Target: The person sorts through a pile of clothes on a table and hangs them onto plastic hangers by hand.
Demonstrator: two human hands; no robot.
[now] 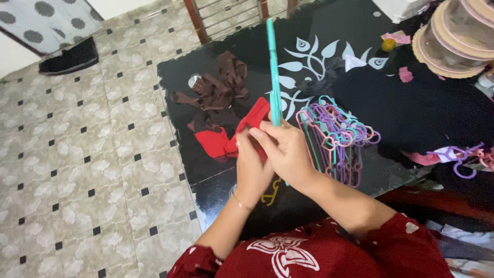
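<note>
My right hand (288,152) grips a teal plastic hanger (274,72) seen edge-on, its thin frame rising away from me over the black table (411,103). My left hand (252,167) sits just beside and under it, pinching a red cloth piece (247,126) against the hanger's lower part. The red cloth hangs toward the table, above another red piece (212,141). Both hands touch each other near the hanger.
A pile of brown cloth pieces (218,85) lies left of the hanger. A stack of purple, pink and teal hangers (337,139) lies to the right. More hangers (460,157) sit at the right edge. Stacked round containers (455,36) stand top right. Tiled floor (77,154) spreads left.
</note>
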